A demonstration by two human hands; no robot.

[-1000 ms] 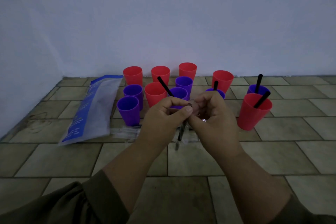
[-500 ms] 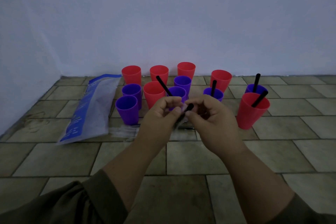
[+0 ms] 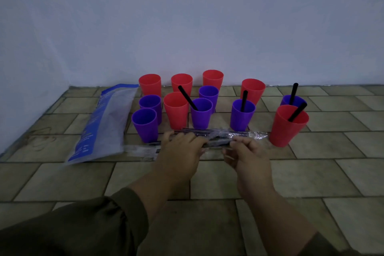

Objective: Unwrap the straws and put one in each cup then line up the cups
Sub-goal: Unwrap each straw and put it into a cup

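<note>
- Tiled floor (image 3: 311, 172) of pale rectangular slabs meets a plain bluish-white wall (image 3: 187, 16); the light is dim.
- Left hand (image 3: 182, 148): its fingers are curled over the left half of the bundle of wrapped straws (image 3: 218, 134) and grip it from above. An olive sleeve (image 3: 83, 228) covers the forearm.
- Right hand (image 3: 244, 151): fingers and thumb are curled round the right part of the same bundle. Crinkled clear wrap (image 3: 257, 135) sticks out past this hand to the right.
- Bundle of wrapped straws: it lies roughly level between the two hands, low and just in front of the nearest cups. Whether it touches the floor cannot be told.
- Red cups (image 3: 150, 87): six stand upright. Four form a loose back row near the wall, and a centre red cup (image 3: 175, 114) stands in the left cluster. The front right red cup (image 3: 286, 131) stands apart.
- Purple cups (image 3: 144, 129): six stand upright. Two are at the left, one behind the other, and two are at the centre. One stands right of centre, and one is partly hidden behind the front right red cup.
- Black straws (image 3: 188, 97): four lean in cups. One is in the centre purple cup (image 3: 201, 118), one in the right-of-centre purple cup (image 3: 242, 120), one in the far right purple cup (image 3: 301, 101) and one in the front right red cup.
- Plastic bag (image 3: 104, 124): blue and clear, it lies flat to the left of the cups. Loose clear wrappers (image 3: 141, 149) lie on the floor between it and the left hand.
</note>
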